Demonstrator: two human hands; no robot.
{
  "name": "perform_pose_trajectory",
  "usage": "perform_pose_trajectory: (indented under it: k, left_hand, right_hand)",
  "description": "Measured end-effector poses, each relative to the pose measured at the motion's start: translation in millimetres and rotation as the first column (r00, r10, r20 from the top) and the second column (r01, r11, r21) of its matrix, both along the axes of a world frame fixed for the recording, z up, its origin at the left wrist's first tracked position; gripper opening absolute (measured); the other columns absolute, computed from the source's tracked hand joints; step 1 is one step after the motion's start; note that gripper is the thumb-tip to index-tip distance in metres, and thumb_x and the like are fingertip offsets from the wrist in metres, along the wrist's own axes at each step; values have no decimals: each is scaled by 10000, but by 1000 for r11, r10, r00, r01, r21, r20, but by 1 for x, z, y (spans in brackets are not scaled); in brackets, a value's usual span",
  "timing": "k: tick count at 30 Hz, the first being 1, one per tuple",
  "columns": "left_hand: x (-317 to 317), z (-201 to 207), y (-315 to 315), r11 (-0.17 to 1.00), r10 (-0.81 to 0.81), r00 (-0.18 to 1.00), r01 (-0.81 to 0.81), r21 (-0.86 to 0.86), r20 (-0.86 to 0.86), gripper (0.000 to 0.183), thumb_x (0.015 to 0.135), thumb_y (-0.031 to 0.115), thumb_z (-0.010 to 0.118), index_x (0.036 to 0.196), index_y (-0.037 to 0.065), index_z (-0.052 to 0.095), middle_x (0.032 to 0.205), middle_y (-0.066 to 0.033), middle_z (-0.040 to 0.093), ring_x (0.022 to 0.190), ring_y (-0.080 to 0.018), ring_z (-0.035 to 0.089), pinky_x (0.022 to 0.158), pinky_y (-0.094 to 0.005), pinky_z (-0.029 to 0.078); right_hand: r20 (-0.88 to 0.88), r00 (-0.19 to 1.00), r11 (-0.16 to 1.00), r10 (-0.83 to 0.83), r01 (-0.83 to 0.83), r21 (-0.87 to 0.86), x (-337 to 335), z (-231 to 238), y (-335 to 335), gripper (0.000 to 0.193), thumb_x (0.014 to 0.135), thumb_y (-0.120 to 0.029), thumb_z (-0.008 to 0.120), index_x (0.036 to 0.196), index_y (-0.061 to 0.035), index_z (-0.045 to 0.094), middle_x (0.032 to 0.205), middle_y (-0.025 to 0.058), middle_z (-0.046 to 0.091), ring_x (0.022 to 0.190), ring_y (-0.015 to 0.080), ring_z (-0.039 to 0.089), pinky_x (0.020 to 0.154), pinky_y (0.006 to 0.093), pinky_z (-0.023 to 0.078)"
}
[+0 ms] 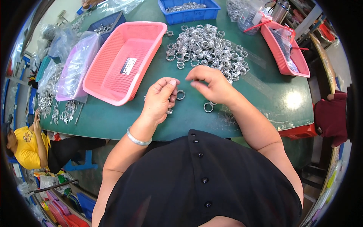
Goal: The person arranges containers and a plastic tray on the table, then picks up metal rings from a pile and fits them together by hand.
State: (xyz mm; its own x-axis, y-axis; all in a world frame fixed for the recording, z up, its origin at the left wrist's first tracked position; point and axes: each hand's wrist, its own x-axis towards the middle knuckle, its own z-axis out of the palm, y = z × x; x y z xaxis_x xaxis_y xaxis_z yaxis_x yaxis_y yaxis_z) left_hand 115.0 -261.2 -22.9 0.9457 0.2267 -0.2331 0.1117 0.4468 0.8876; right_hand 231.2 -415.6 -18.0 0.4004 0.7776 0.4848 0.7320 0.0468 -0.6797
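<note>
My left hand (162, 97) is closed in a pinch, thumb pressed against the index finger; whatever sits between the fingertips is hidden. Beside its fingers a silvery metal ring (180, 95) shows on the green table (189, 123), and another silvery piece (169, 111) peeks out under the hand. My right hand (211, 84) hovers to the right, thumb and curled fingers apart, with nothing visible between them. Below it lies a single ring (208, 107). Just beyond my right hand spreads a large heap of similar silvery rings (206, 47).
A pink perforated basket (149, 62) stands left of the heap, a blue bin (189, 15) of metal parts behind it. Far right is another pink basket (280, 51) holding plastic bags. Left lie a lilac bin (73, 72) and metal pieces (69, 111). A person in yellow (30, 147) sits left.
</note>
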Motion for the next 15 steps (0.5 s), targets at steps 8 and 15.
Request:
perform_pose_trajectory:
  k: [8,15]
  left_hand:
    - [-8,5,16,993,68,997,-64,-103,33,140,884,163,505,921,30,528,688,-12,483,536,-57,427,394,-156,323]
    - [-13,5,9,999,39,999,-39,12,15,208,864,125,530,1040,14,527,683,10,473,531,-30,407,400,-144,307]
  right_hand:
    - [440,883,908,166,37,-417,-17,-13,10,169,686,-124,639,853,-138,618,826,28,541,869,225,490,768,362,337]
    - [-713,677,977,181,-209,50,-7,-2,6,112,855,-112,534,909,-25,580,836,-9,578,737,45,499,673,219,419]
